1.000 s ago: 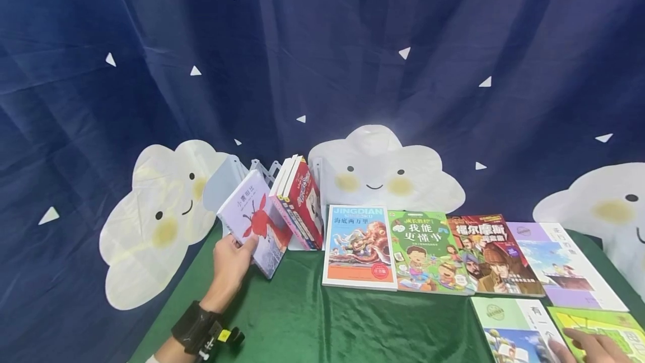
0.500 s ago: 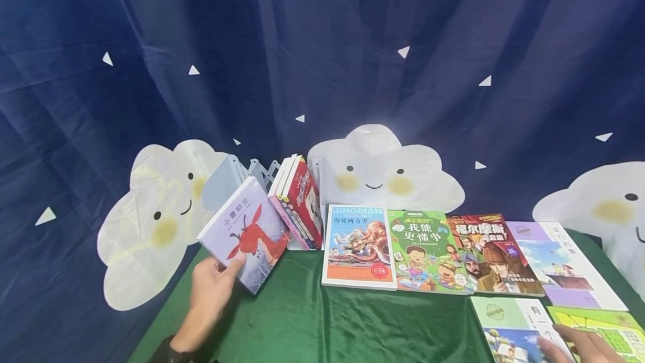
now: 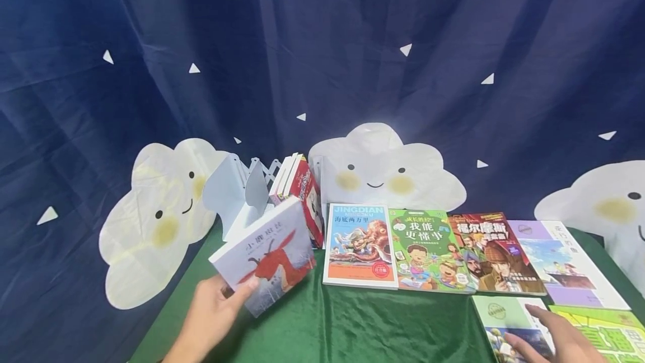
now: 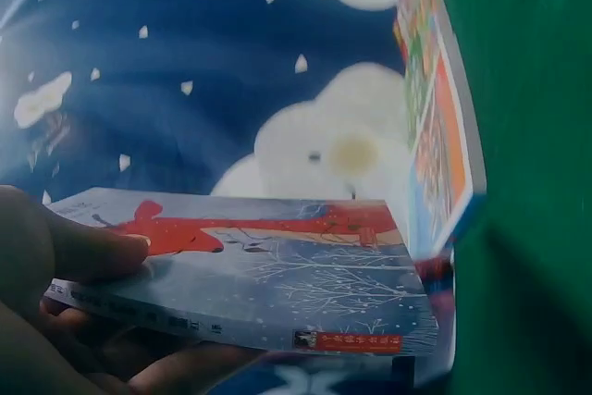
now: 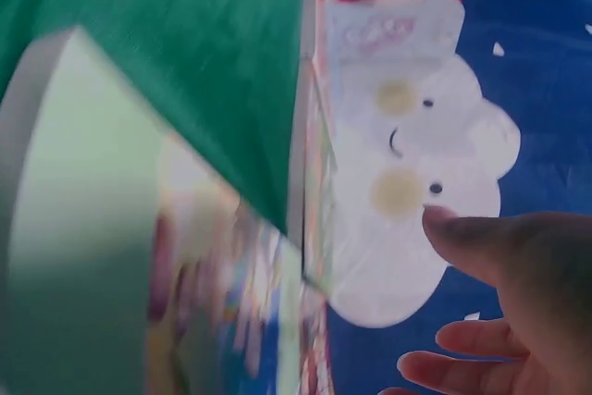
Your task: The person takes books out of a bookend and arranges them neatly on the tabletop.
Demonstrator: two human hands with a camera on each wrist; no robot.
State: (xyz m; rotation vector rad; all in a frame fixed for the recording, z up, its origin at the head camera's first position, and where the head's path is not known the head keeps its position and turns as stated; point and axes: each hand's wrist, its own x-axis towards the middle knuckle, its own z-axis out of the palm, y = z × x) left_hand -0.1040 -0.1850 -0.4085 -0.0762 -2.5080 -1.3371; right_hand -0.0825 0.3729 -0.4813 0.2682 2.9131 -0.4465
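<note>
My left hand [image 3: 211,312] grips a pale lilac book [image 3: 282,251] with a red deer on its cover, tilted over the green cloth. In the left wrist view the thumb lies on the cover of the same book [image 4: 277,270] and the fingers are under it. Behind it stands a pale blue-grey bookend rack [image 3: 227,189], where a few upright books [image 3: 304,181], one with a red cover, lean at the right end. My right hand [image 3: 566,338] hovers with thumb and fingers spread above a green-and-white book [image 3: 499,310]; the right wrist view shows nothing between these fingers.
Across the green cloth [image 3: 383,324] lie an octopus-cover book [image 3: 360,245], a green book [image 3: 428,248], a detective-cover book [image 3: 496,251] and a purple-and-white book [image 3: 569,262]. A lime-green book [image 3: 615,332] lies at the near right. A dark blue curtain [image 3: 353,43] hangs behind.
The left hand has drawn the deer book away from the rack, toward the near side, and tilted it flatter. A rack divider now shows. The right hand has shifted slightly left with fingers spread.
</note>
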